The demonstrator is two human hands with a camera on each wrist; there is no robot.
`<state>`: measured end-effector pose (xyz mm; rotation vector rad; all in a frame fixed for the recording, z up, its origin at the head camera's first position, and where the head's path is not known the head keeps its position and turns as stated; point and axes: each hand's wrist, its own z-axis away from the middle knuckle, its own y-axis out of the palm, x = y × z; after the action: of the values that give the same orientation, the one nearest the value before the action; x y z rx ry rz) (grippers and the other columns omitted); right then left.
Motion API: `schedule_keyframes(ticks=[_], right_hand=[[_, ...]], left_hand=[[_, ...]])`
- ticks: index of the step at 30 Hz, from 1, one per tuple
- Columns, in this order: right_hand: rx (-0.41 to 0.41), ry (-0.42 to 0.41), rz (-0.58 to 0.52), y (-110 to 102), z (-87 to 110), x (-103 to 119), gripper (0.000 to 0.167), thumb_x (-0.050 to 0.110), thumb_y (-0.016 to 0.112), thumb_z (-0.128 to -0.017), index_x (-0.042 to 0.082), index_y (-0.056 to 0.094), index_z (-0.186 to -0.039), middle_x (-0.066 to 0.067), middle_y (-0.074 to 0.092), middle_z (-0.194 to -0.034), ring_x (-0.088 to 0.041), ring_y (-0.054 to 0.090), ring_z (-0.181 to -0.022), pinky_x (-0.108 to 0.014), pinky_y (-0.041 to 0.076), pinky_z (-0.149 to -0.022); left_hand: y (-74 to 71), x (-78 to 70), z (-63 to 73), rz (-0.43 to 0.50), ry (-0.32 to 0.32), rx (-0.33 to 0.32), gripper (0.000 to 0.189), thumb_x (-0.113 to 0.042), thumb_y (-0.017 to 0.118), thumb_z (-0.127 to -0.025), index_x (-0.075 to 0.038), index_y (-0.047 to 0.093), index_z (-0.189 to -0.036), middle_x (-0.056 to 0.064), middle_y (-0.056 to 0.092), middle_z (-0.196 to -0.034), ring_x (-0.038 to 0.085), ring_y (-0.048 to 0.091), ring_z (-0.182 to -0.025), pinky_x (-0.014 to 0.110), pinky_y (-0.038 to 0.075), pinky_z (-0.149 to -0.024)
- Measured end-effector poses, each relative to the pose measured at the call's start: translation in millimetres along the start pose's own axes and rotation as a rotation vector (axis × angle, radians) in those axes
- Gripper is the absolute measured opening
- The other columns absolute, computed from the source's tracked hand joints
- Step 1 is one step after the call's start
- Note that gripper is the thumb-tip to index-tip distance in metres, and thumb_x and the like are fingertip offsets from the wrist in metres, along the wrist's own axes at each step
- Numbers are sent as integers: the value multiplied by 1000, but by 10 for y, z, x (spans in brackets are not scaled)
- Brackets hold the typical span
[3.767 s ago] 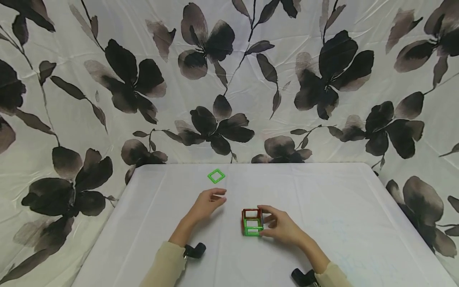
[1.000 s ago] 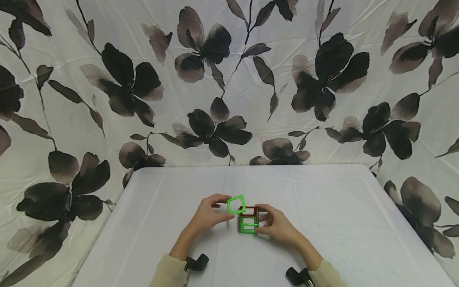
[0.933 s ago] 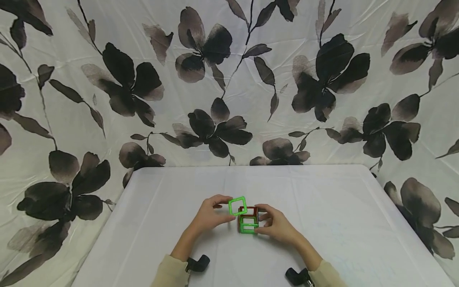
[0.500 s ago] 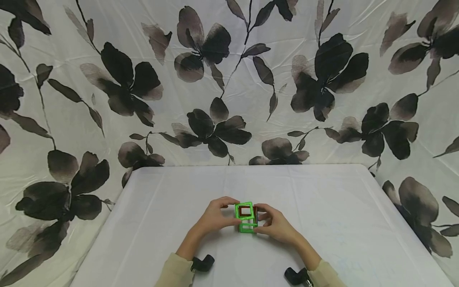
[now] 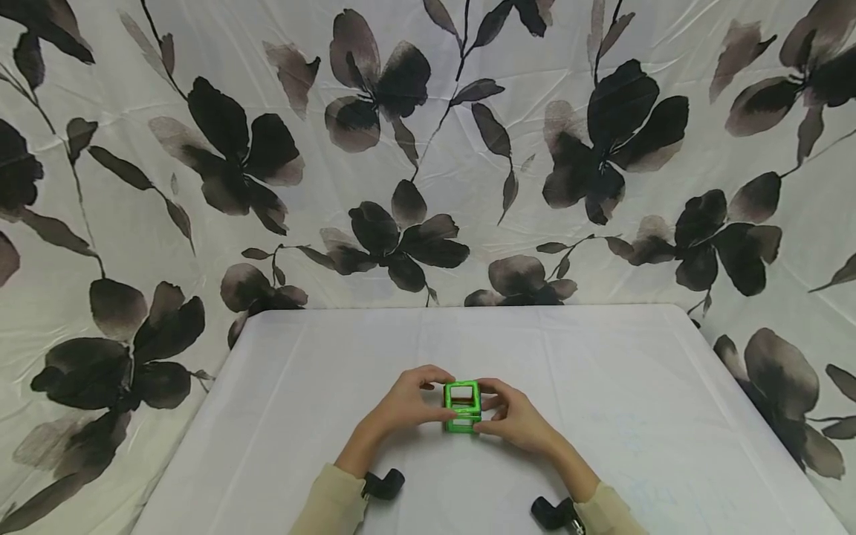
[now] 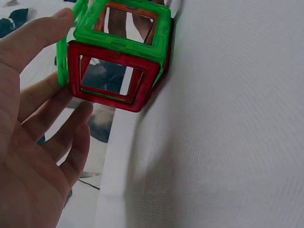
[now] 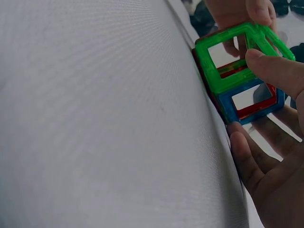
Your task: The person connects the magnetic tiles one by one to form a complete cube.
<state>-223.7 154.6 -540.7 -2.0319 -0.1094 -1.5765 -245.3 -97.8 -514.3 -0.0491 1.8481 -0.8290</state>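
Observation:
A small cube of square-frame magnetic tiles stands on the white table, showing green, red and blue sides. Over its top lies a green magnetic tile, which my left hand pinches by its left edge between thumb and fingers. In the left wrist view this green tile stands slightly apart from the cube's red side. My right hand grips the cube from the right, thumb at the front green side, other fingers by the blue side. The cube's underside is hidden.
The white-covered table stretches out around both hands. Behind it hangs a white cloth printed with dark flowers. A black wrist camera sits on the left wrist and another black camera on the right.
The green tile, which lay at the back of the table, was picked up by my left hand and carried right and forward onto the cube's top. My right hand stays at the cube.

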Motion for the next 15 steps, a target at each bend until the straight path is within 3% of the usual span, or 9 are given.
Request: schedule_keyframes(ticks=[15], right_hand=[[9, 13, -7, 1, 14, 15, 70, 14, 83, -78, 9, 48, -139, -12, 54, -134, -24, 61, -101, -31, 53, -77]], left_hand=[[-17, 2, 0, -10, -19, 63, 52, -34, 85, -76, -17, 66, -121, -11, 61, -115, 11, 58, -104, 40, 49, -86]])
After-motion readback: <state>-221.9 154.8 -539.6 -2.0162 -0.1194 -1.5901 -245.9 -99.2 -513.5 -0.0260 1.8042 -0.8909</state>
